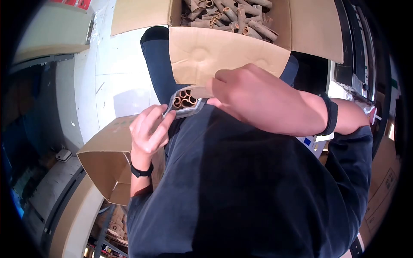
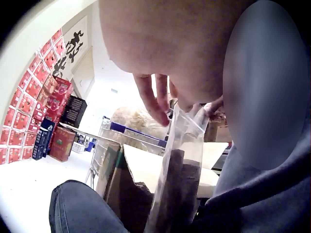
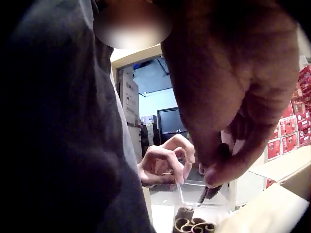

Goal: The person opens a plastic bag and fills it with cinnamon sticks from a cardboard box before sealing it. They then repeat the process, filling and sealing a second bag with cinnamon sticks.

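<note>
My left hand [image 1: 148,129] pinches the rim of a clear plastic bag [image 1: 188,113] between thumb and fingers. Several rolled cinnamon sticks [image 1: 186,102] stand upright inside it, their curled ends showing at the mouth. Through the bag's side in the left wrist view, long brown sticks [image 2: 176,187] fill the lower part. My right hand [image 1: 249,96] is at the bag's opposite side, gripping another cinnamon stick [image 3: 210,194]. That stick slants down into the bag's mouth in the right wrist view. Part of it is hidden by the fingers.
Beyond my hands, an open cardboard box [image 1: 228,53] holds a heap of loose cinnamon sticks [image 1: 241,19], its flaps spread. A second open carton [image 1: 103,159] stands beside my left forearm. Red boxes [image 2: 29,107] are stacked along the wall, and a wire cart [image 2: 104,145] stands behind the box.
</note>
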Demonstrator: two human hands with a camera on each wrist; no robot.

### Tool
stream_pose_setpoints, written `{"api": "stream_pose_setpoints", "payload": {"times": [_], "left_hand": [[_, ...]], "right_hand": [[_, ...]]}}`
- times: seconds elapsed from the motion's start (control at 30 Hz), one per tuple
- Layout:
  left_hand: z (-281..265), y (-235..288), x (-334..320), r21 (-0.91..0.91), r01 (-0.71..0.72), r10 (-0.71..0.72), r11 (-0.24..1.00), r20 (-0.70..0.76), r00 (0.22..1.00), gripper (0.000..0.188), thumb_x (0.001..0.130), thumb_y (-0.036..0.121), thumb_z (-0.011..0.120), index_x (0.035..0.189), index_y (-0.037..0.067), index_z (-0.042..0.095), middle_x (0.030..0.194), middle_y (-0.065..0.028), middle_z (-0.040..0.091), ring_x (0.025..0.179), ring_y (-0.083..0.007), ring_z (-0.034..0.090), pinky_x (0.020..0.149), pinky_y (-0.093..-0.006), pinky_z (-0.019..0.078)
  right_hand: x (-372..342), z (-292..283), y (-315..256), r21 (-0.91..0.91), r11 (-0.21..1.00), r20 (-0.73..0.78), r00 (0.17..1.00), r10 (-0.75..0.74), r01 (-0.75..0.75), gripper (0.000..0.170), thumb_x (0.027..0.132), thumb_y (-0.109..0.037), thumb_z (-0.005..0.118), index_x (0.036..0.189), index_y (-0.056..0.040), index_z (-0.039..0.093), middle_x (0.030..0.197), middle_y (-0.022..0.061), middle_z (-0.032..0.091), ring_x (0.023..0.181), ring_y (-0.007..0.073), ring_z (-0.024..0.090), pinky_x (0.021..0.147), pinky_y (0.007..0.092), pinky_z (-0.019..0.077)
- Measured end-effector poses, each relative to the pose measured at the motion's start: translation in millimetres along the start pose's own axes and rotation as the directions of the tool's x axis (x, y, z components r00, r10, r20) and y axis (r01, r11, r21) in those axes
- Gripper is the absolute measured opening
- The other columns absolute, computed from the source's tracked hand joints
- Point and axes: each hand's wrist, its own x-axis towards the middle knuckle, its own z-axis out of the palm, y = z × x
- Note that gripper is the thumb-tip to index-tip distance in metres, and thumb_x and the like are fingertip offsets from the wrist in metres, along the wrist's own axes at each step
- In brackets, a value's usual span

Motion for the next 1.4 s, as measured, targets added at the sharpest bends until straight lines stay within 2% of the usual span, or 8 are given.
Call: {"api": "stream_pose_setpoints", "payload": {"times": [0.17,0.33,0.43,0.47,0.7,0.87,1.17,1.4], "left_hand": [[-10.9,-0.9,18.8,0.044,-0.167,0.155,0.985,0.209,0.966,0.022,0.068,-0.003,0.078,0.085,0.0,0.065,0.104,-0.0122,0.072,0.073,-0.0191,0.063,0.056,-0.0304,0.0506],[-21.7,15.9,32.4,0.18,-0.095,-0.029,0.979,0.585,0.811,0.021,0.085,0.008,0.066,0.1,0.013,0.051,0.124,-0.014,0.069,0.069,-0.0201,0.064,0.059,-0.0315,0.056],[-15.9,20.0,28.6,0.127,-0.017,-0.068,0.992,0.634,0.77,0.022,0.087,0.007,0.063,0.103,0.013,0.049,0.124,-0.0173,0.067,0.071,-0.0227,0.065,0.062,-0.0347,0.0574],[-15.8,21.4,29.5,0.129,-0.012,-0.073,0.992,0.634,0.77,0.022,0.087,0.007,0.063,0.103,0.013,0.049,0.124,-0.0173,0.067,0.071,-0.0227,0.065,0.062,-0.0347,0.0574],[-19.6,23.9,32.6,0.015,0.062,-0.057,0.998,0.654,0.754,0.021,0.088,0.006,0.062,0.104,0.011,0.048,0.107,-0.0162,0.063,0.078,-0.0269,0.066,0.067,-0.0396,0.0572],[-21.3,28.4,33.2,-0.077,0.067,-0.008,0.995,0.593,0.805,0.022,0.086,0.003,0.063,0.103,0.01,0.049,0.094,-0.0109,0.057,0.079,-0.0254,0.065,0.069,-0.0387,0.0559],[-22.0,31.3,28.1,-0.05,0.07,-0.026,0.996,0.61,0.792,0.022,0.086,0.004,0.064,0.102,0.01,0.051,0.089,-0.0099,0.056,0.08,-0.0228,0.065,0.072,-0.037,0.0575],[-23.3,34.3,26.2,-0.029,0.124,-0.077,0.992,0.637,0.767,0.024,0.085,-0.002,0.062,0.101,0.008,0.048,0.098,-0.0123,0.058,0.086,-0.0299,0.065,0.072,-0.0421,0.0565]], "right_hand": [[4.8,7.0,-1.9,0.097,0.994,-0.003,0.999,0.042,-0.042,0.026,0.1,-0.021,0.068,0.092,0.0026,0.059,0.08,0.0174,0.063,0.074,0.0403,0.067,0.066,0.0463,0.0534],[9.3,21.3,-5.2,-0.028,1.0,-0.045,0.999,-0.006,0.005,0.026,0.099,-0.019,0.068,0.091,0.0034,0.059,0.077,0.0176,0.062,0.073,0.0367,0.069,0.063,0.0447,0.0545],[13.3,23.6,-9.7,-0.042,0.997,-0.111,0.992,-0.062,0.058,0.02,0.09,-0.011,0.07,0.091,0.0068,0.062,0.077,0.018,0.065,0.072,0.0339,0.072,0.063,0.0411,0.058],[14.7,23.7,-11.0,-0.04,0.995,-0.135,0.987,-0.091,0.086,0.018,0.081,-0.004,0.071,0.091,0.0099,0.066,0.079,0.0185,0.069,0.071,0.0324,0.074,0.063,0.0381,0.0611],[24.0,53.8,-14.2,-0.041,0.996,-0.139,0.986,-0.088,0.083,0.02,0.079,-0.004,0.071,0.09,0.0074,0.059,0.075,0.0189,0.065,0.069,0.033,0.073,0.059,0.0389,0.0598],[31.7,65.3,-18.1,0.115,0.993,-0.073,0.997,-0.033,0.042,0.027,0.083,-0.006,0.069,0.105,0.0046,0.057,0.08,0.017,0.063,0.071,0.0333,0.069,0.06,0.0411,0.0564],[33.9,55.6,-20.6,0.339,0.94,-0.018,0.998,0.052,-0.043,0.018,0.089,-0.002,0.069,0.098,0.0061,0.056,0.075,0.0229,0.064,0.066,0.0428,0.066,0.06,0.0465,0.0533],[34.0,49.6,-22.0,0.211,0.976,-0.049,0.997,0.065,-0.053,0.017,0.097,-0.009,0.069,0.095,0.0042,0.058,0.07,0.0231,0.063,0.066,0.042,0.067,0.058,0.0456,0.0519]]}}
